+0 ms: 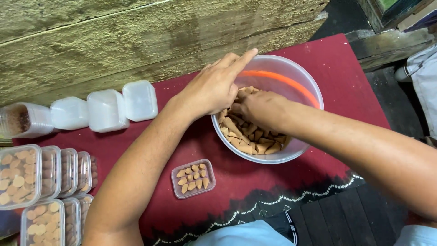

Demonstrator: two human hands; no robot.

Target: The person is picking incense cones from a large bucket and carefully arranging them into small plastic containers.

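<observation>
a home packing spot: red cloth (346, 68) on dark floorboards (346, 214), beside a rough wall (114, 41).
</observation>
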